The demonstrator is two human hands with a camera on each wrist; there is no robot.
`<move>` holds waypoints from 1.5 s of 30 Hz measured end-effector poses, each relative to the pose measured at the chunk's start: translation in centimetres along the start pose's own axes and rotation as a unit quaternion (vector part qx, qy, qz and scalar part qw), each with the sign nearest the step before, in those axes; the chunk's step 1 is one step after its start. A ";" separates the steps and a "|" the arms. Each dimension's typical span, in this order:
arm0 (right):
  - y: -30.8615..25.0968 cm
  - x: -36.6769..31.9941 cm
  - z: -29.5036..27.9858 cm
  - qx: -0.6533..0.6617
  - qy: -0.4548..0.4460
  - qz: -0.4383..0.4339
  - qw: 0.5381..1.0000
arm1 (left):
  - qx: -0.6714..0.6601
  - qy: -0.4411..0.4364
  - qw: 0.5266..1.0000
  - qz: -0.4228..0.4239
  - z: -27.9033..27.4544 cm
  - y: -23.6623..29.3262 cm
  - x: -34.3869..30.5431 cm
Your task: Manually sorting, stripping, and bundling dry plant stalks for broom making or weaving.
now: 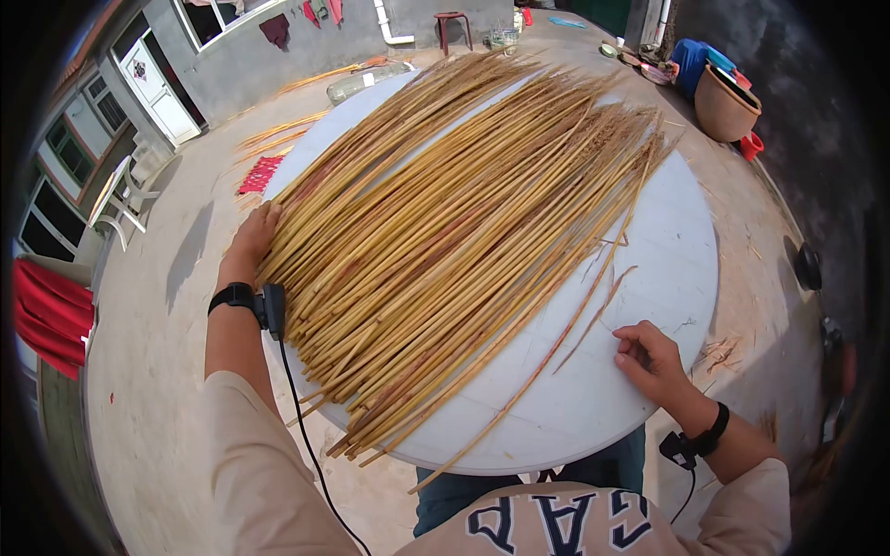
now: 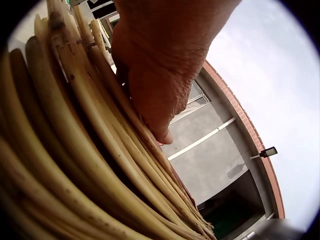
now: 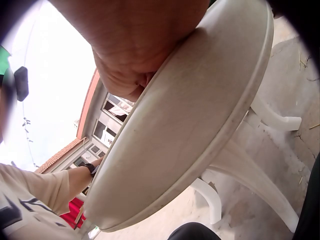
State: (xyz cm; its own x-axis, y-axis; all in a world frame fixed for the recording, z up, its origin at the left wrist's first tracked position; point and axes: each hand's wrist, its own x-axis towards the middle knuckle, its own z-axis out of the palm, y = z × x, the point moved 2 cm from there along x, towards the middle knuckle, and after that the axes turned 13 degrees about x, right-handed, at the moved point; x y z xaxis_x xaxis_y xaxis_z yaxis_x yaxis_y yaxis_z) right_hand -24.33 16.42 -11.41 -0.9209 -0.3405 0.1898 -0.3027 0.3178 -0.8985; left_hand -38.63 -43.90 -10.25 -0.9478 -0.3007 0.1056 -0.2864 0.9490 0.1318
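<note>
Long yellow-brown stalks (image 1: 436, 241) with feathery tops lie side by side, slanting across a round white table (image 1: 547, 417). The left hand (image 1: 253, 236) rests against the outer left edge of the stalks; in the left wrist view the hand (image 2: 160, 75) touches the outermost stalk (image 2: 120, 95). Apart from the rest, a thin stalk (image 1: 556, 345) and a short reddish piece (image 1: 603, 310) lie towards the right. Over the right part of the table, the right hand (image 1: 652, 363) has bent fingers, nothing visible in them; its fingertips are partly hidden in the right wrist view.
Beyond the table are a red stool (image 1: 452, 31), a large clay pot (image 1: 726, 104) and a blue container (image 1: 688, 65). A white chair (image 1: 122, 199) stands at left. More stalks (image 1: 287, 125) lie on the ground. Cables run from both wrist cameras.
</note>
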 end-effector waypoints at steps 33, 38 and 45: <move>1.4 -0.5 0.0 0.046 0.021 -0.017 0.999 | -0.046 0.054 0.936 0.346 -1.9 23.7 -33.2; 2.1 -0.5 0.0 0.066 0.027 -0.021 0.997 | -0.022 0.120 0.941 0.315 -0.4 23.9 -34.2; 2.1 -0.5 -0.3 0.097 0.033 -0.019 0.995 | -0.079 0.123 0.965 0.216 0.2 23.6 -34.9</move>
State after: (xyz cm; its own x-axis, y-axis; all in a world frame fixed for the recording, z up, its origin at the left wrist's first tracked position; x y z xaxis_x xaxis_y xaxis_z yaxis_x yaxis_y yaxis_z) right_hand -24.61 17.51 -13.28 -0.9257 -0.2888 0.2444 -0.2902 0.1278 -0.9484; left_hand -12.35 -10.99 -11.00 -0.9067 0.0883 0.4125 0.1720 0.9703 0.1703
